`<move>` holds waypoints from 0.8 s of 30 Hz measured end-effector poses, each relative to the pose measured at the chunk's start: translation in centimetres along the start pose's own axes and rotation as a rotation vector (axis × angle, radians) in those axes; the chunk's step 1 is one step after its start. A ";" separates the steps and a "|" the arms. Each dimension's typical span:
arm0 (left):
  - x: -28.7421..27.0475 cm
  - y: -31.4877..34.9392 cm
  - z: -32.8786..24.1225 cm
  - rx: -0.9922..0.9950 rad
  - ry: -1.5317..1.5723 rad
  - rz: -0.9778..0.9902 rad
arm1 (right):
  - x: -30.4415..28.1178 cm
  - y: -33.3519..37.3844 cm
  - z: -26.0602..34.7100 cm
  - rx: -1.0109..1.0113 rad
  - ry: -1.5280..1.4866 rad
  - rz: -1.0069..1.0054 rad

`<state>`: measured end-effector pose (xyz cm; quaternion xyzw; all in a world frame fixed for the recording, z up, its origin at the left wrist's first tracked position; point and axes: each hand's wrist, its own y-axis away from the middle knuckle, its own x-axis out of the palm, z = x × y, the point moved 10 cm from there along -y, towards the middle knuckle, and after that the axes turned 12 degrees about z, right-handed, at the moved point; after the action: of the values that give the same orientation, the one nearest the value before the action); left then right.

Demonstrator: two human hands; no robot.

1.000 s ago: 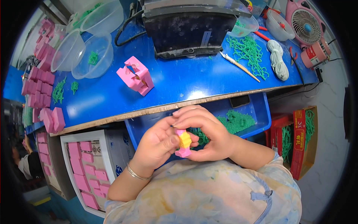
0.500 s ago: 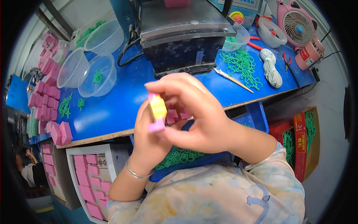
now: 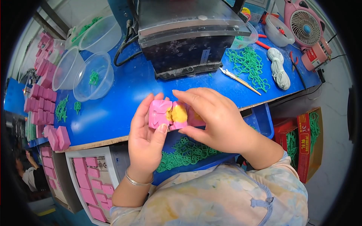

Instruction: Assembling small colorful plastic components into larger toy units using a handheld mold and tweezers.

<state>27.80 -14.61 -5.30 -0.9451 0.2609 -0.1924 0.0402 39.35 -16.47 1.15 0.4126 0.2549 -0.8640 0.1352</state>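
I see both of my hands raised over the near edge of a blue workbench (image 3: pixel 124 101), gripping one pink mould block (image 3: pixel 166 114) between them. My left hand (image 3: pixel 145 139) clasps the block's left half, thumb pressed on its lower face and fingers curled behind. My right hand (image 3: pixel 215 118) is wrapped over the block's right half, fingers arched across the top. A yellow lump (image 3: pixel 178 113) sits in the middle of the block, between my two thumbs.

Taking the block as the landmark: directly beyond it stands a dark metal machine (image 3: pixel 188 41) on the bench. Beyond and to the left are clear plastic bowls (image 3: pixel 90 75), one with a few green pieces inside. Further left lie rows of more pink blocks (image 3: pixel 41 109). Beyond and to the right is a heap of green linked parts (image 3: pixel 249 64), with a thin stick (image 3: pixel 239 80) just beside it, and past that a pink desk fan (image 3: pixel 305 26). Just below the block, nearer to me, a blue bin (image 3: pixel 264 120) holds more green parts (image 3: pixel 184 154).
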 end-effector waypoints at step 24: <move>2.4 0.1 -1.5 0.112 -0.430 0.220 | 0.7 0.9 -3.3 0.076 -0.627 0.194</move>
<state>29.10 -15.88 -3.06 -0.9265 0.3366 0.0045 0.1680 41.41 -15.38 -1.44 0.1536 0.1277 -0.9410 0.2733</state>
